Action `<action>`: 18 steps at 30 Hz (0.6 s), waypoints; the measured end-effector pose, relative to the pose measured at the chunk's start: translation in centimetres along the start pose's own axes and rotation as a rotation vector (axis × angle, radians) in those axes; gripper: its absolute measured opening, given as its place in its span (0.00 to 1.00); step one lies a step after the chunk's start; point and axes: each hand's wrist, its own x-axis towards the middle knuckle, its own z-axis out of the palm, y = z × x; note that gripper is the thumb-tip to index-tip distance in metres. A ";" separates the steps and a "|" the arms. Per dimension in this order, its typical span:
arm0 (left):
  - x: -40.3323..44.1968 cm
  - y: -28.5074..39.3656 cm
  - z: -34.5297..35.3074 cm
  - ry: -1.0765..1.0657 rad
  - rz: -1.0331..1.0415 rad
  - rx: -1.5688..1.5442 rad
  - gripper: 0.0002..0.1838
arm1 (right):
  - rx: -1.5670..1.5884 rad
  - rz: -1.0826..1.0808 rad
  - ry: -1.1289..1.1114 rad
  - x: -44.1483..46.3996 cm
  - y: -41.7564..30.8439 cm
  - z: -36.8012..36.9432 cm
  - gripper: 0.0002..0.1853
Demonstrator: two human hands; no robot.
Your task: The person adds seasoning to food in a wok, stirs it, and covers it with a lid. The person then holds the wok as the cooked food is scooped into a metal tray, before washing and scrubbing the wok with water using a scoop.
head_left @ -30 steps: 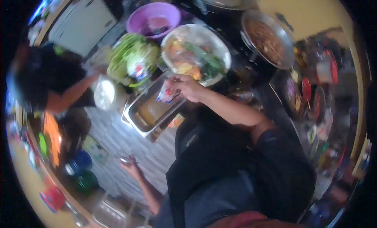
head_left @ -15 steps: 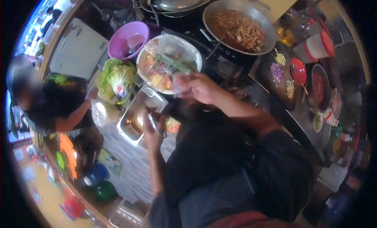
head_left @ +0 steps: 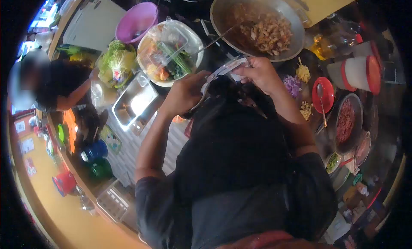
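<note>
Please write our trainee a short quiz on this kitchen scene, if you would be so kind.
1. True or false: the big metal wok is covered by a lid.
2. Multiple choice: how is the pale item held?
A) By the wearer's left hand and right hand together
B) By the right hand alone
C) By neither hand
3. Fill in the blank: a spoon rests in the ____ bowl.

Key:
1. False; it is open, with the food showing.
2. A
3. Red

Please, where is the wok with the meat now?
In the head view, the wok is at the top, right of centre, just beyond the person's right hand.
</note>
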 end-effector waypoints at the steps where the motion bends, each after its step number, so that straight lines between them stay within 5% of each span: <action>1: 0.3 0.2 0.5 -0.013 0.028 0.025 0.28 | 0.038 -0.003 0.007 -0.2 0.1 -0.3 0.14; 13: 0.7 1.5 4.6 0.031 -0.141 -0.047 0.23 | -0.195 0.040 -0.174 -0.4 -0.3 -4.1 0.13; 15: 0.8 1.5 5.3 0.059 0.032 -0.008 0.23 | -0.230 0.015 -0.247 -0.2 -0.3 -3.9 0.12; 18: -0.3 0.4 6.5 -0.016 -0.131 -0.052 0.26 | -0.176 0.101 -0.302 0.2 0.2 -4.1 0.11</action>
